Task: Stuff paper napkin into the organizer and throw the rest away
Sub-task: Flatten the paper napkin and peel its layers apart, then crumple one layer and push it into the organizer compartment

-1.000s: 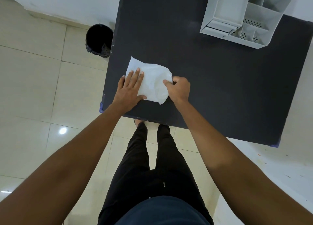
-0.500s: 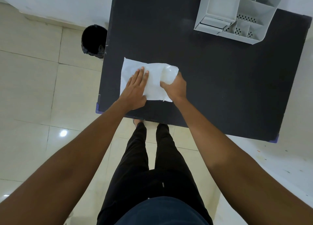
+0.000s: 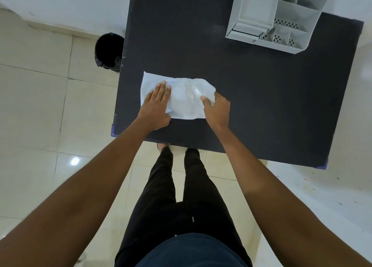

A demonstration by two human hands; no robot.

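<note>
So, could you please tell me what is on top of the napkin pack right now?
The left hand lies flat on the napkin pack, and the right hand pinches its right edge. The pack lies on the black table; whatever the palms cover is hidden.

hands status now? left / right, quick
Left hand: open, flat, palm pressing the napkin pack onto the table.
Right hand: closed, pinching the pack's right edge.
</note>
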